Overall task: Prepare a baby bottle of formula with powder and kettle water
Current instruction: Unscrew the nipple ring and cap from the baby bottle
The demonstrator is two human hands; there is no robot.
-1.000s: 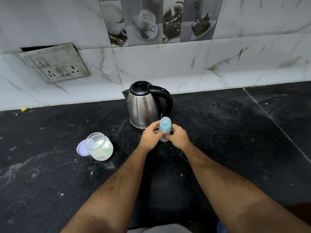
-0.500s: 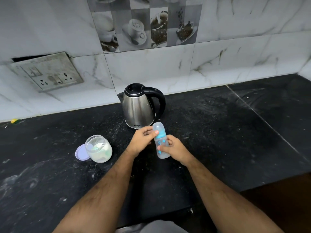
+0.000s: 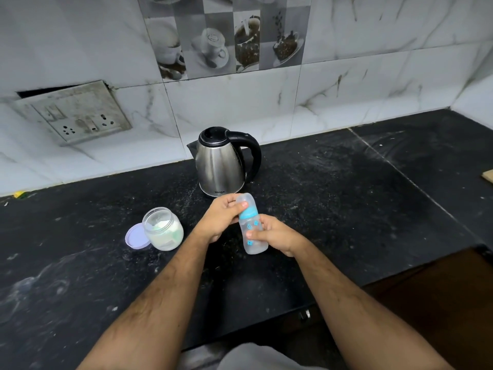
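Observation:
A clear baby bottle (image 3: 253, 236) with a blue collar and a clear cap is held above the black counter (image 3: 360, 209), tilted slightly. My right hand (image 3: 277, 236) grips its body from the right. My left hand (image 3: 224, 217) curls round the cap and collar at the top. Behind them stands a steel kettle (image 3: 221, 164) with a black lid and handle, handle to the right. To the left sits an open clear jar of white powder (image 3: 164, 229), with its lilac lid (image 3: 136, 237) lying beside it.
A loose socket plate (image 3: 72, 116) hangs on the tiled wall at the left. The counter's front edge runs below my forearms, with a dark wooden floor or cabinet at the lower right. A wooden corner (image 3: 488, 176) shows at the far right edge.
Both hands have lifted the bottle off the counter in front of the kettle and drawn it nearer to me. The bottle now tilts, with its body showing below my right hand.

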